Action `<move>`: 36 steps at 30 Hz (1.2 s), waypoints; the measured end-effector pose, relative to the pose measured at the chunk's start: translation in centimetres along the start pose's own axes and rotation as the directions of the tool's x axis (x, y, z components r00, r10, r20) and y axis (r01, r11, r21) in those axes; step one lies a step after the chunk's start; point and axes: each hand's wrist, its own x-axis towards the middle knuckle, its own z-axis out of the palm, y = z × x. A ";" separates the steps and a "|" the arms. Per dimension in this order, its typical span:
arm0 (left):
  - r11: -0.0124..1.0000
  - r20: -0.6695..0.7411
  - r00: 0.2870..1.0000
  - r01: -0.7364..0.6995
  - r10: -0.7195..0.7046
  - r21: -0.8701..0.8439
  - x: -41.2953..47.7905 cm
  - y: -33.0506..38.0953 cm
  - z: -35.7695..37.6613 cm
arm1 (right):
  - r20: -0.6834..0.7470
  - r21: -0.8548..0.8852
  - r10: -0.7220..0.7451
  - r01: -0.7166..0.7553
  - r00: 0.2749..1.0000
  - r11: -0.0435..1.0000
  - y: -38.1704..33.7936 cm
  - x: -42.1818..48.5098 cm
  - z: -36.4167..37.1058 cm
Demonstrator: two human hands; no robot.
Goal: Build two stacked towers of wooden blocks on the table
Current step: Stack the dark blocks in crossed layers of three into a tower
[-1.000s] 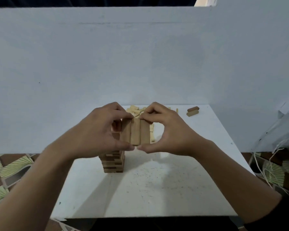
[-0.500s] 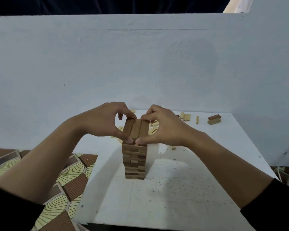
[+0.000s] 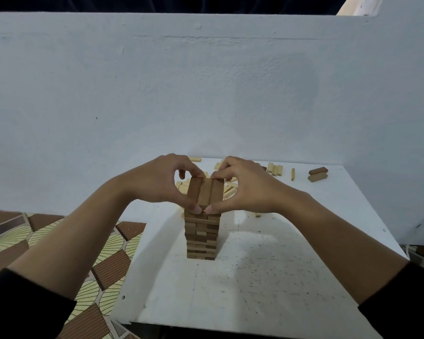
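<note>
Atop the tower (image 3: 201,238), left hand (image 3: 157,182) and right hand (image 3: 245,187) pinch three blocks (image 3: 205,192), ends seemingly covered.

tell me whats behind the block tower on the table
Loose pale blocks lie scattered on the table behind the tower. The left hand and right hand, pinching its top layer, cover much of the pile.

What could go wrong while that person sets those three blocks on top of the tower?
Both the left hand and right hand pinch the three top blocks together by their ends; the middle one might slip free. The tower is tall and narrow, with slightly uneven layers, so a sideways nudge while letting go could topple it onto the table.
</note>
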 end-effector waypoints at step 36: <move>0.988 -0.256 0.963 -0.111 0.080 -0.109 -1.2 1.5 0.8 | -0.293 0.340 0.077 0.029 0.953 0.940 0.6 -3.0 0.4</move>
